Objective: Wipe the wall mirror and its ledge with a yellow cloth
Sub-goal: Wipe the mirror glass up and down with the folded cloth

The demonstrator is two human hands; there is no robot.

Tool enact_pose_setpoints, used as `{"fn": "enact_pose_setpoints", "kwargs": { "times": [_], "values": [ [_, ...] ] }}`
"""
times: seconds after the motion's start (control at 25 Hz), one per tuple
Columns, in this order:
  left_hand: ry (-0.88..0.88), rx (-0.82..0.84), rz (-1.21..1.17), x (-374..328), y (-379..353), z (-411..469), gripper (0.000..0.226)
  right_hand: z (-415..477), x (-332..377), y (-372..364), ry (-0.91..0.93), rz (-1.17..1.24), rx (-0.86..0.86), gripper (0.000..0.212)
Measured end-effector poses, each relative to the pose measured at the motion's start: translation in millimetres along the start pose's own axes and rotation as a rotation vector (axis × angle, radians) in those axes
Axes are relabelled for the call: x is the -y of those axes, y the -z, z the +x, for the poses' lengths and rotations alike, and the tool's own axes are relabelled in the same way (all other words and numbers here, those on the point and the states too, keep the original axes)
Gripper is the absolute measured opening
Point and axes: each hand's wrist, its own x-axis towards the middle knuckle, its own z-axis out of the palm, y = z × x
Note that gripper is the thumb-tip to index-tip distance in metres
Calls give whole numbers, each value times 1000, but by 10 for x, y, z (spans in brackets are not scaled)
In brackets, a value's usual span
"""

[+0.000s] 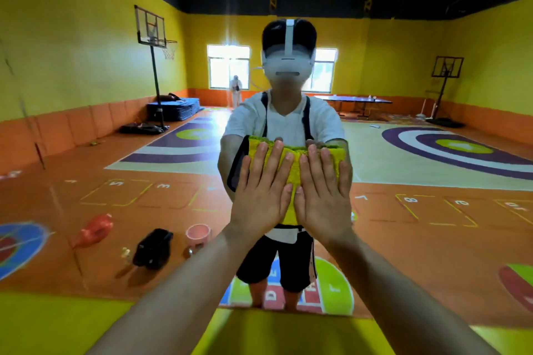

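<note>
Where a gym [86,52] is reflected in smooth wall mirror [418,158], fuzzy yellow cloth [294,173] pressed by left hand [261,199] and right hand [323,202], fingers straight

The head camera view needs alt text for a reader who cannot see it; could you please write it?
The left hand and the right hand, fingers straight, press a folded yellow fuzzy cloth flat against a large wall mirror. The mirror reflects the person in a white headset and a yellow-walled gym with an orange floor.

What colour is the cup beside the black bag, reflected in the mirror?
The cup is pink, seen lower left in the head view.
</note>
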Motion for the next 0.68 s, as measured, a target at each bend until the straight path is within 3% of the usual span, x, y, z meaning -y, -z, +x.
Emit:
{"fn": "enact_pose_setpoints", "kwargs": {
  "times": [0.36, 0.68],
  "values": [
    [9, 80, -29, -233, -342, -1359, 65, -1259, 326, -299, 82, 59, 83, 66],
    [-16, 101, -94, -456, -699, -2684, 69, -2500, 612, -437, 133, 136, 254, 88]
  ]
}}
